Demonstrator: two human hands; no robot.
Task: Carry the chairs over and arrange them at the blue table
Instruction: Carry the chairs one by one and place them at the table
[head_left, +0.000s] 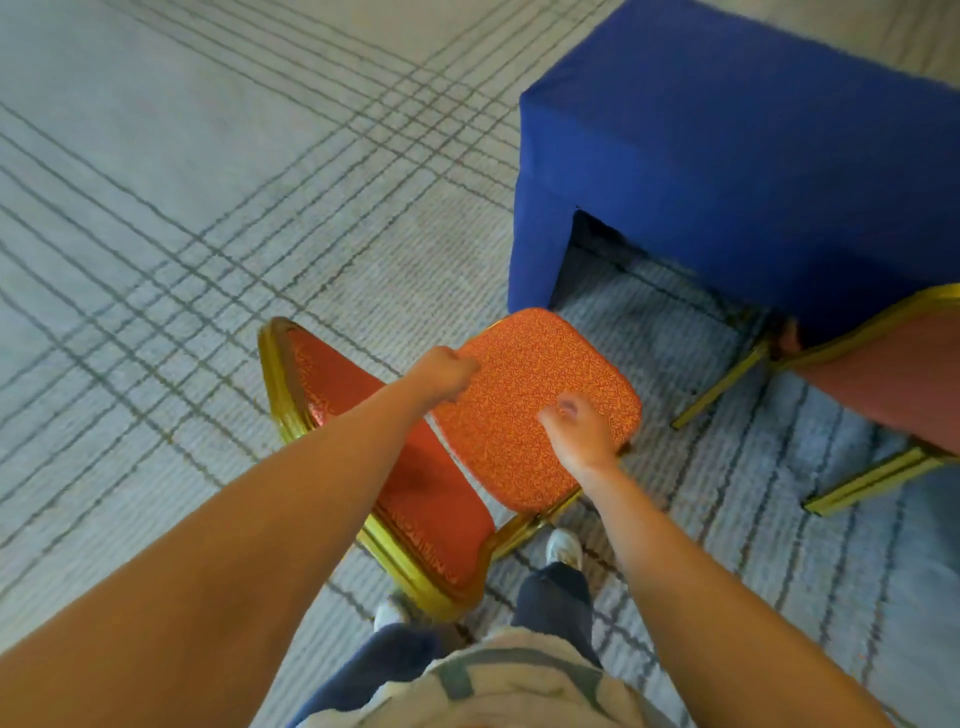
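Bare forearms, no sleeves in view. Pale top (519, 686) w/ grey-green print (blurred, can't read it). Dark navy trousers (553, 597), white shoes (563, 545).

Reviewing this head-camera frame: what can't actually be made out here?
- Red patterned gold-framed chair: its legs are mostly hidden under its own seat and backrest.
- Left hand: fingers curl over the seat edge, out of sight.
- Right hand: motion-blurred, so its grip is unclear.
- Second red gold-framed chair: cut off by the right edge.
- Blue cloth-covered table: far end cut off by the top and right edges.
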